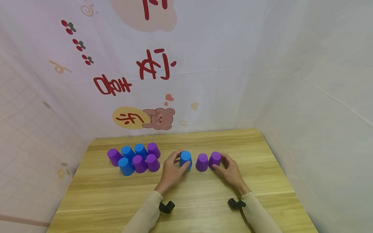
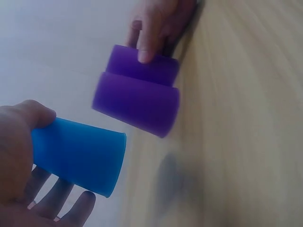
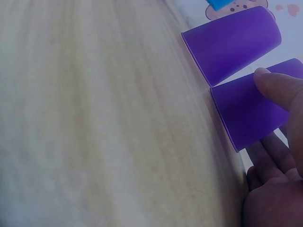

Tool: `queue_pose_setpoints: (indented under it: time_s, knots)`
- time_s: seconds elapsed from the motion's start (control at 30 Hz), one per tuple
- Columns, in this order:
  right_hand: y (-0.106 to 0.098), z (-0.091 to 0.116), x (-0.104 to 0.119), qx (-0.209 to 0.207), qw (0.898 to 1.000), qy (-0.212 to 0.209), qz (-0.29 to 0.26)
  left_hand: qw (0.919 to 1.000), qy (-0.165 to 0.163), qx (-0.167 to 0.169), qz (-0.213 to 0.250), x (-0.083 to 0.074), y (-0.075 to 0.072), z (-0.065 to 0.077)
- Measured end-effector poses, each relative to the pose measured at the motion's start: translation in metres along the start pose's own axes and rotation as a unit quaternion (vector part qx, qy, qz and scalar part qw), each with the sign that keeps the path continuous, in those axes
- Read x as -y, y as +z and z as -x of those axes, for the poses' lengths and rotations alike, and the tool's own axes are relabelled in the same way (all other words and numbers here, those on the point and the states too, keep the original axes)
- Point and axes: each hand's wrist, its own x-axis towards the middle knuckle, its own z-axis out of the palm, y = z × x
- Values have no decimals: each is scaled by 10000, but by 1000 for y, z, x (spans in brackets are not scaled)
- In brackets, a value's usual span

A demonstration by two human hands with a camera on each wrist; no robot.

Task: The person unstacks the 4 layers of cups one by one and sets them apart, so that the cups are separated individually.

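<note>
My left hand (image 1: 172, 171) grips a blue cup (image 1: 185, 159), thumb on the near side and fingers around the back. In the left wrist view this blue cup (image 2: 78, 153) hangs over the wooden table, a dark shadow below it. My right hand (image 1: 231, 171) holds a purple cup (image 1: 215, 159) upside down between thumb and fingers. Just left of that one, a second purple cup (image 1: 202, 162) stands upside down between the hands. The right wrist view shows the held purple cup (image 3: 251, 109) with its rim meeting the rim of the standing purple cup (image 3: 232, 45).
On the left of the wooden table (image 1: 204, 207) stand several upside-down cups in two rows, among them a blue cup (image 1: 126, 166) and a purple cup (image 1: 152, 162). A printed white curtain (image 1: 204, 97) rises behind the table, and plain white sheets flank both sides.
</note>
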Motion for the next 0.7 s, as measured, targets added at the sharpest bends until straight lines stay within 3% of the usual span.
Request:
queue_pose_setpoints:
  time_s: [0.23,0.43,0.7]
  knots:
    - [0,0,1,3,10000,-17,11,9998,202,-81,43,-14,-14,-3]
    - [-1,0,2,33,10000,36,21,9976,571,-371,-118,-26,-26,-5]
    - [-2,-1,1,71,9999,75,27,9946,758,-621,-353,-33,-44,-5]
